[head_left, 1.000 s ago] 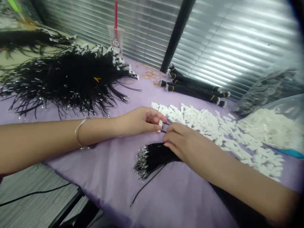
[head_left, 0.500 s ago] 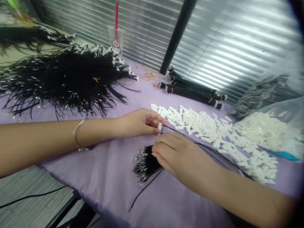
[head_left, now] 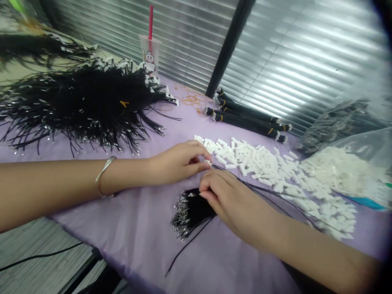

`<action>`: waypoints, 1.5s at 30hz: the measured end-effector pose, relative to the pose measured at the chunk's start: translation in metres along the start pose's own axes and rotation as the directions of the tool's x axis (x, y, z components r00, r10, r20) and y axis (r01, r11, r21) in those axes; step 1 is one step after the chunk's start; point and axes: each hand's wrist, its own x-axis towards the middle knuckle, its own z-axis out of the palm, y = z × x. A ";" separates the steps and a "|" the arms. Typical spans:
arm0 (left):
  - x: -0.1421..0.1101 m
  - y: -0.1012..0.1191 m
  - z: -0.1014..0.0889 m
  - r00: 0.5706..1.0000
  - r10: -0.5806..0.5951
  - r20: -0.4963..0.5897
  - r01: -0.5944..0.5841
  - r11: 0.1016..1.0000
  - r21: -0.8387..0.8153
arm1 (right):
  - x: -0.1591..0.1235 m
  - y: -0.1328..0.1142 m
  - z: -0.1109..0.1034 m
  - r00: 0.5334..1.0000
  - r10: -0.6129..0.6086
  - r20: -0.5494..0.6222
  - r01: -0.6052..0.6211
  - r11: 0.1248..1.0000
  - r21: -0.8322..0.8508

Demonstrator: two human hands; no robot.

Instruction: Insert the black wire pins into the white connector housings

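Observation:
My left hand [head_left: 180,162] pinches a small white plastic piece [head_left: 208,162] between thumb and index finger. Thin black cords [head_left: 254,186] run from it to the right, passing behind my right hand. Close by, my right hand [head_left: 225,196] is closed with thumb and index finger pressed together; what lies between them is hidden. Under its fingers lies a bundle of black cords [head_left: 196,208] with silvery metal ends facing left. One loose black cord [head_left: 183,249] sticks out toward the front.
Many white pieces [head_left: 260,161] lie scattered beyond my hands, beside a clear bag [head_left: 343,163]. A large pile of black cords [head_left: 82,102] is at left. Banded cord bundles [head_left: 251,120], rubber bands [head_left: 192,99] and a cup with a straw [head_left: 150,55] stand near the blinds.
My right hand has drawn slightly away from the white piece, and its fingers have curled tighter. The white piece has turned in my left fingers and shows less.

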 end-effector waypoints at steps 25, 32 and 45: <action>0.000 0.021 0.002 0.818 -0.486 0.307 0.557 0.538 -0.633 | -0.005 0.014 -0.020 0.942 0.318 0.108 -0.325 0.784 0.530; 0.000 0.016 0.003 0.807 -0.491 0.328 0.576 0.530 -0.622 | -0.002 0.024 -0.012 0.922 0.387 -0.015 -0.359 0.867 0.345; 0.001 0.014 0.006 0.817 -0.486 0.311 0.569 0.590 -0.573 | 0.002 0.027 -0.005 0.937 0.348 -0.022 -0.335 0.916 0.220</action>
